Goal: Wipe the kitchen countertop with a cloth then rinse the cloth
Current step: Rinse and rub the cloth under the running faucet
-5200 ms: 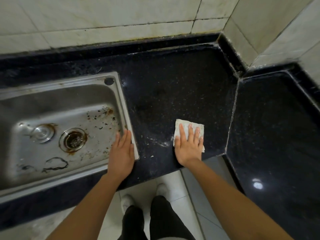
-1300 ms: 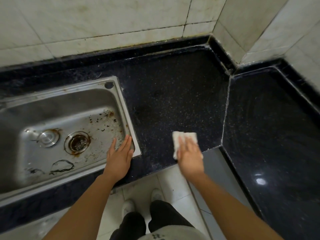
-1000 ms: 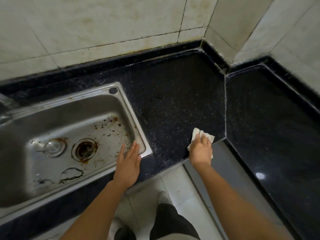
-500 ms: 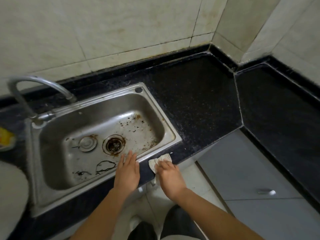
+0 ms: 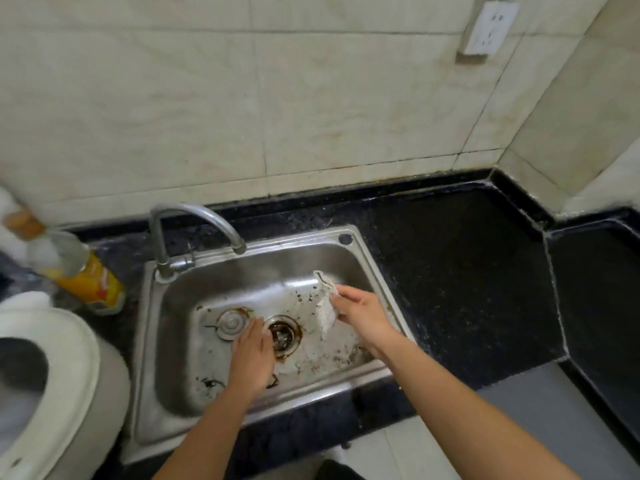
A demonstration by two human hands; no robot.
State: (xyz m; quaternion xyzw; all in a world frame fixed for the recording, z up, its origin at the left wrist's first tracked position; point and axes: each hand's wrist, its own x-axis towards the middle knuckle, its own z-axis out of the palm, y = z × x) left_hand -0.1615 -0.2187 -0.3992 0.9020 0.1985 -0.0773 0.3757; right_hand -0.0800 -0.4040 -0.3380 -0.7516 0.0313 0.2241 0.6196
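Note:
My right hand (image 5: 363, 315) holds a small white cloth (image 5: 325, 306) over the right side of the steel sink (image 5: 180, 393), and the cloth hangs down from my fingers. My left hand (image 5: 251, 358) reaches into the basin with straight fingers, beside the rusty drain (image 5: 282, 336) and the round plug (image 5: 231, 322). The curved tap (image 5: 194, 220) stands at the sink's back left; no water is visible. The black speckled countertop (image 5: 467, 282) lies to the right of the sink.
A yellow-labelled bottle (image 5: 74, 271) stands left of the sink. A white round container (image 5: 45, 386) fills the left edge. A wall socket (image 5: 488, 27) sits high on the tiled wall. A grey cabinet front (image 5: 554, 420) is at lower right.
My right hand lifted the cloth off the counter's front edge and carried it left over the sink. My left hand moved from the sink rim into the basin. The view swung left and up.

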